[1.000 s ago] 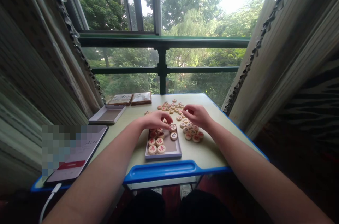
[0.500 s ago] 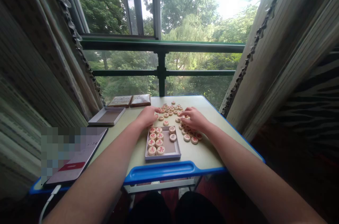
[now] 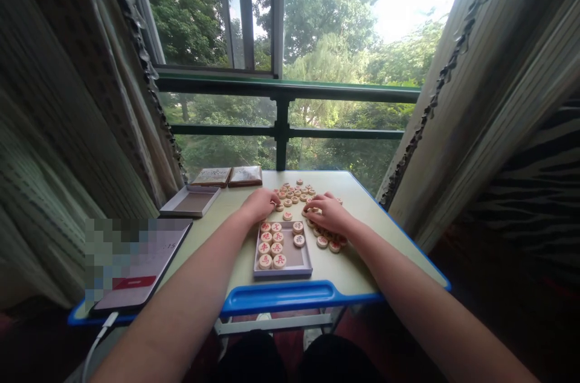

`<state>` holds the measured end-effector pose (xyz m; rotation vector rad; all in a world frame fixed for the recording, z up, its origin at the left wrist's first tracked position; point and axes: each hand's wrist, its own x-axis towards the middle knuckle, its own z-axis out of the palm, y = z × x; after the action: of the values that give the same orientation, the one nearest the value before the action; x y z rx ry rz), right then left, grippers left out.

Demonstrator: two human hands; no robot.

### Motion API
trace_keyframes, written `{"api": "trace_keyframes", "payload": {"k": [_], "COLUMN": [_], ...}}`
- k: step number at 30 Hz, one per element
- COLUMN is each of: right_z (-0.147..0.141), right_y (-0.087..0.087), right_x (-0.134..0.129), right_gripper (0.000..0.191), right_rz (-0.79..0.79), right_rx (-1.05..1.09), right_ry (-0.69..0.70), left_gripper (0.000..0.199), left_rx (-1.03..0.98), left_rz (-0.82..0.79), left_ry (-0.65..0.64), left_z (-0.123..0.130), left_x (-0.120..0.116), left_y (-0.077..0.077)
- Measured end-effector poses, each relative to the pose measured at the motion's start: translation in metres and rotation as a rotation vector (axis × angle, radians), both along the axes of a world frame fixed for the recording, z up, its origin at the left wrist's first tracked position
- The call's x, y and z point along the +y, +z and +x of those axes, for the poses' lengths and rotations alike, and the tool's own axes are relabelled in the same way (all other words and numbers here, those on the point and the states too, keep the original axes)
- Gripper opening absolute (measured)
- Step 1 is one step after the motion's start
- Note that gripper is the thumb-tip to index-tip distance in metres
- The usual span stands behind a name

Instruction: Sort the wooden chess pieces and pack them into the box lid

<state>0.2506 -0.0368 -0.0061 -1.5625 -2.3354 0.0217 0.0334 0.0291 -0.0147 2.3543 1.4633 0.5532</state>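
Cream discs [image 3: 280,208] now adjoin the left hand [image 3: 261,205], earlier over the box [image 3: 292,257], grip unclear.

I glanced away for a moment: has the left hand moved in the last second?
Yes: the left hand has moved left and farther away, judged against the open box holding xiangqi pieces.

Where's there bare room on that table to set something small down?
Bare tabletop lies between the tablet, empty tray and left forearm; another patch between the right forearm and the table's blue right edge. Inside the other tray, a bare strip separates red pieces from black pieces. Crowded: around left hand and right hand, among the loose pieces.
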Motion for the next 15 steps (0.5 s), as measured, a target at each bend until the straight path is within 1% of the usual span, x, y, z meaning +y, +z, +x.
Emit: {"api": "trace_keyframes", "payload": {"k": [3, 5, 7, 9, 12, 15], "right_z": [-0.012, -0.021, -0.028, -0.032, -0.035, -0.034], "right_y": [0.012, 0.021, 0.026, 0.027, 0.022, 0.017], "right_x": [0.003, 0.008, 0.013, 0.017, 0.019, 0.018], "right_gripper": [0.021, 0.019, 0.017, 0.019, 0.025, 0.022], "right_rz": [-0.109, -0.191, -0.235, -0.24, -0.209, -0.182], "right_rx": [-0.073, -0.133, -0.165, -0.165, -0.149, -0.145], "right_ry": [-0.066, -0.11, -0.142, -0.166, -0.194, -0.203], "left_gripper": [0.029, 0.032, 0.034, 0.035, 0.036, 0.038], "left_rx": [-0.058, -0.117, -0.137, -0.131, -0.129, -0.085], "left_rz": [0.038, 0.07, 0.075, 0.058, 0.037, 0.015], "left_ry": [0.037, 0.101, 0.172, 0.219, 0.269, 0.29], "left_z": [-0.004, -0.008, -0.012, -0.015, -0.018, -0.019], "left_x": [0.002, 0.003, 0.005, 0.005, 0.006, 0.006], "left_y": [0.002, 0.004, 0.005, 0.005, 0.003, 0.0]}}
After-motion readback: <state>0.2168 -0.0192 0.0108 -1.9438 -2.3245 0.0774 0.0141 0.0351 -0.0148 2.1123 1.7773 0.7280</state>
